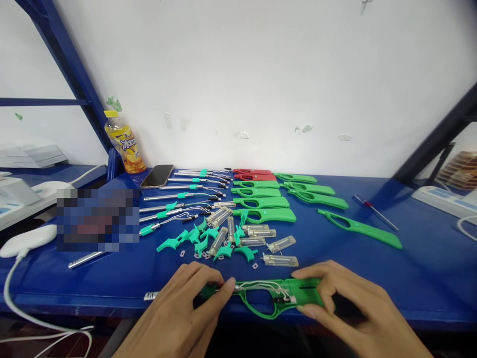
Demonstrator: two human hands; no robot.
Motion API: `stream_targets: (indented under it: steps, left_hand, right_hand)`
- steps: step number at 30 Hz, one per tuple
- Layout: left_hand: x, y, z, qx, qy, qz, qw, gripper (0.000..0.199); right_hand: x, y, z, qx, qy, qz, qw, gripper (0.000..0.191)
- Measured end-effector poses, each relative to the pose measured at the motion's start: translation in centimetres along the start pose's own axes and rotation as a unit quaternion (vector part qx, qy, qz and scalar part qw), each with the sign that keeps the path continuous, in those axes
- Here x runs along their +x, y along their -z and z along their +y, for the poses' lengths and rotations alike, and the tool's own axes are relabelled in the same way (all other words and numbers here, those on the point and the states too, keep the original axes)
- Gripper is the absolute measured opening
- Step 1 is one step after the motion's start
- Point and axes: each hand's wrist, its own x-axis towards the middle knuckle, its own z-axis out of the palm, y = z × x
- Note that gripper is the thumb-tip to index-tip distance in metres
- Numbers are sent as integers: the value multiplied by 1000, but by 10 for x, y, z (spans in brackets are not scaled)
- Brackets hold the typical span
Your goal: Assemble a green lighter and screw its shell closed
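Observation:
A green lighter shell half (306, 290) lies open side up at the table's front edge, with white wires and a small black and white part inside. My left hand (190, 303) presses the metal tube assembly (150, 296) into the shell's narrow end, thumb on the tube near the trigger loop. Around the shell's wide end, my right hand (346, 303) has its thumb and fingers closed. Just beyond are teal triggers (201, 244), clear fuel tanks (281, 260) and tiny metal pieces (255, 266).
Metal tubes with wires (167, 196) lie at centre left. Green shells (363, 228) and red shells (255, 177) lie behind. A screwdriver (380, 215) is at right; a phone (157, 176) and a bottle (126, 145) stand back left. A white cable (15, 298) hangs at left.

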Motion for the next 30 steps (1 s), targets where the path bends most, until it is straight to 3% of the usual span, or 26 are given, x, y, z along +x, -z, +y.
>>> stream_targets:
  steps: [2, 8, 12, 18, 30]
  left_hand:
    - [1, 1, 0, 23, -17, -12, 1000, 49]
    - [5, 6, -2, 48, -58, 27, 997, 44]
    - [8, 6, 0, 36, -41, 13, 998, 46]
    - [10, -2, 3, 19, -54, 77, 995, 48]
    - [10, -7, 2, 81, -20, 78, 993, 41]
  right_hand:
    - [0, 0, 0, -1, 2, 1, 1000, 38]
    - [1, 0, -2, -1, 4, 3, 1000, 39]
    - [0, 0, -2, 0, 0, 3, 1000, 39]
    - [-1, 0, -2, 5, -3, 2, 1000, 38]
    - [0, -1, -2, -9, 14, 12, 1000, 36]
